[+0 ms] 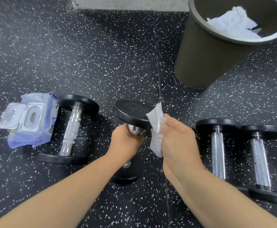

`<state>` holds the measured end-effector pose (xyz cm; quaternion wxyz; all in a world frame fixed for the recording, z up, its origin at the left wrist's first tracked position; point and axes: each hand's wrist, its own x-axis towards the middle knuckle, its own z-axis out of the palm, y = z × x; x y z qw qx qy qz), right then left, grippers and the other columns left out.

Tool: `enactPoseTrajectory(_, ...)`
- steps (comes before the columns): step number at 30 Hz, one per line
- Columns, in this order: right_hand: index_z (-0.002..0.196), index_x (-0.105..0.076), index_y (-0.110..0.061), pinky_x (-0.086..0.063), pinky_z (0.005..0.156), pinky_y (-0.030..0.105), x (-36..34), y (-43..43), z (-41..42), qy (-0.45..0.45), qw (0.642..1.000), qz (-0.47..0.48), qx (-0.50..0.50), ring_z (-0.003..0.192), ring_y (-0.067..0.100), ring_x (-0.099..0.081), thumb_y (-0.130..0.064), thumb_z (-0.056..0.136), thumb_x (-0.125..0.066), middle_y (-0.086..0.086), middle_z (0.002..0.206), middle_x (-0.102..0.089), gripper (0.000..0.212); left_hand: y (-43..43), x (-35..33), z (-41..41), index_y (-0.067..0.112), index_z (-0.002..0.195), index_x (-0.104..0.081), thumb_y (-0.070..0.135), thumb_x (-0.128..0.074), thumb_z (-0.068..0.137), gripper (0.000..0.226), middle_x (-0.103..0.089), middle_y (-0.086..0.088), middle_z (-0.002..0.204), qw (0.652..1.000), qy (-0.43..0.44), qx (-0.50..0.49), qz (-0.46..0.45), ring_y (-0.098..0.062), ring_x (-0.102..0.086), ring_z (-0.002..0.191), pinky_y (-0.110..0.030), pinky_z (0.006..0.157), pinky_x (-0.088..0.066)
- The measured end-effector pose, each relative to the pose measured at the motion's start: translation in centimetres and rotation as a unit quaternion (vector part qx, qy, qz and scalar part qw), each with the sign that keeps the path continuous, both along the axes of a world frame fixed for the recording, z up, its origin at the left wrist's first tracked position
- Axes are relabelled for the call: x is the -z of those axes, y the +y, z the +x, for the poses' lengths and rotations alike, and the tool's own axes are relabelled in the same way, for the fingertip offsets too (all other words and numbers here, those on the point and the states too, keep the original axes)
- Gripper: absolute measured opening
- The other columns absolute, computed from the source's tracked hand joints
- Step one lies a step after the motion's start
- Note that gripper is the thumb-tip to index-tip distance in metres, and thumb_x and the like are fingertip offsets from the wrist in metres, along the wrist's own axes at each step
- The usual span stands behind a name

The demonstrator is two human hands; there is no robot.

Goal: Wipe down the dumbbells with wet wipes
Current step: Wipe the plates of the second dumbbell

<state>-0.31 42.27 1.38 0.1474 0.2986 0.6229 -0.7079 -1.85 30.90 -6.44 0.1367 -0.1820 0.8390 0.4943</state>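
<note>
Floor: a black rubber floor (101, 55) flecked with white is carrying everything in view; its far edge is meeting a pale wall.
Bin: a dark, round, tapered waste bin (200, 51) is standing near the far edge of the floor, toward the right side, and is holding crumpled white wipes (233, 25).
Held dumbbell: a black round-plated dumbbell with a chrome handle (131, 112) is sitting on end and slightly tilted at mid-floor, toward the near edge. Whether its lower plate is touching the floor cannot be told.
Left dumbbell: a like black-and-chrome dumbbell (71, 129) is lying on its side to the left of the held one, apart from it.
Right pair: two more black-and-chrome dumbbells (217, 145) (259, 162) are lying side by side toward the right edge of the floor, their far plates touching or nearly so.
Left hand: the left hand (124, 142) is gripping the handle of the held dumbbell, fingers wrapped round it.
Right hand: the right hand (179, 140) is pinching a wipe in its curled fingers.
Wipes pack: a soft lilac-and-white wet-wipes pack (34, 122) is lying just beside the left dumbbell, its white flip lid (10, 118) standing open.
Wipe: a white wet wipe (156, 129) is hanging from the right hand and touching the right rim of the held dumbbell's upper plate.
</note>
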Motion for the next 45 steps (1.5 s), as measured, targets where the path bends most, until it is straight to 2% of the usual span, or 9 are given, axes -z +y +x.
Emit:
enactPoseTrajectory(1,0.119,-0.062,-0.02,-0.039,0.089,0.016,-0.4,-0.2,0.4,-0.001,1.0,-0.011,0.003,0.082,-0.018,-0.053,-0.003,0.097,-0.044,-0.024,0.08,-0.058,0.033,-0.1,0.0,-0.2,0.008,0.06,-0.055,0.007,-0.067,0.074,0.018,-0.051,0.001,0.049,1.0,-0.004,0.005,-0.007,-0.014,-0.043,0.049,-0.027,0.052,-0.037)
enactPoseTrajectory(4,0.134,-0.051,-0.029,-0.043,0.079,0.004,-0.1,-0.8,0.6,0.009,1.0,0.009,-0.007,0.084,-0.014,-0.058,-0.004,0.099,-0.041,-0.021,0.108,-0.065,0.044,-0.5,0.1,-0.7,0.0,0.068,-0.061,0.008,-0.069,0.075,0.013,-0.064,-0.017,0.061,1.0,-0.015,0.006,0.017,-0.018,-0.049,0.053,-0.037,0.054,-0.046)
enactPoseTrajectory(9,0.126,-0.064,-0.02,-0.043,0.108,0.04,1.8,-0.5,-3.1,0.002,0.999,0.034,-0.006,0.116,0.021,-0.06,0.001,0.095,-0.042,0.005,0.127,-0.065,0.043,-0.4,-0.4,-0.9,0.003,0.06,-0.053,-0.004,-0.062,0.073,0.017,-0.049,-0.009,0.052,0.997,-0.045,-0.021,0.063,-0.018,-0.043,0.052,-0.028,0.049,-0.038)
enactPoseTrajectory(19,0.122,-0.06,-0.005,-0.033,0.065,0.022,3.8,-0.5,-3.9,0.025,1.0,-0.005,0.0,0.075,0.011,-0.045,-0.004,0.086,-0.043,-0.004,0.086,-0.053,0.04,-0.3,-0.5,-0.9,0.001,0.064,-0.055,-0.001,-0.064,0.073,0.013,-0.048,-0.014,0.057,0.996,-0.04,-0.043,0.071,-0.019,-0.042,0.055,-0.031,0.053,-0.036)
enactPoseTrajectory(25,0.136,-0.054,-0.02,-0.039,0.11,0.03,2.4,-1.5,-0.2,0.079,0.995,0.066,0.007,0.122,0.002,-0.052,-0.008,0.098,-0.046,-0.013,0.135,-0.057,0.041,-0.6,-0.5,-0.6,0.009,0.06,-0.056,0.007,-0.068,0.076,0.02,-0.05,-0.001,0.051,0.996,-0.034,-0.039,0.073,-0.016,-0.041,0.052,-0.024,0.051,-0.036)
enactPoseTrajectory(29,0.112,-0.071,-0.021,-0.044,0.059,0.02,2.5,-0.3,-2.5,0.027,0.999,0.021,0.0,0.066,0.006,-0.053,0.004,0.093,-0.039,0.001,0.086,-0.069,0.045,-0.6,-0.9,-0.5,0.006,0.062,-0.053,-0.004,-0.063,0.075,0.02,-0.047,-0.007,0.052,0.994,-0.039,-0.03,0.101,-0.018,-0.039,0.052,-0.024,0.046,-0.034)
enactPoseTrajectory(34,0.096,-0.07,-0.014,-0.048,0.073,0.038,3.6,1.7,-6.4,-0.062,0.997,-0.044,-0.025,0.078,0.023,-0.06,0.01,0.091,-0.034,0.013,0.099,-0.072,0.043,-0.5,-0.9,-0.7,0.007,0.059,-0.048,-0.008,-0.061,0.072,0.024,-0.045,-0.003,0.05,0.995,-0.035,-0.001,0.094,-0.014,-0.036,0.047,-0.021,0.044,-0.033)
enactPoseTrajectory(40,0.098,-0.072,-0.024,-0.052,0.071,0.02,3.0,2.3,-6.1,0.043,0.995,0.04,-0.087,0.086,0.012,-0.064,0.007,0.091,-0.04,0.001,0.103,-0.074,0.045,-0.6,-0.8,-0.8,0.007,0.059,-0.051,-0.008,-0.063,0.073,0.024,-0.046,-0.004,0.05,0.994,-0.038,-0.012,0.106,-0.014,-0.038,0.048,-0.019,0.043,-0.034)
enactPoseTrajectory(45,0.104,-0.071,-0.033,-0.036,0.111,0.026,0.5,2.2,-5.5,0.144,0.948,0.116,-0.258,0.119,-0.003,-0.053,-0.005,0.097,-0.047,-0.011,0.115,-0.07,0.038,-0.8,-0.9,-0.4,0.008,0.06,-0.051,-0.008,-0.062,0.076,0.025,-0.048,0.001,0.05,0.992,-0.023,-0.019,0.124,-0.014,-0.038,0.051,-0.021,0.047,-0.034)
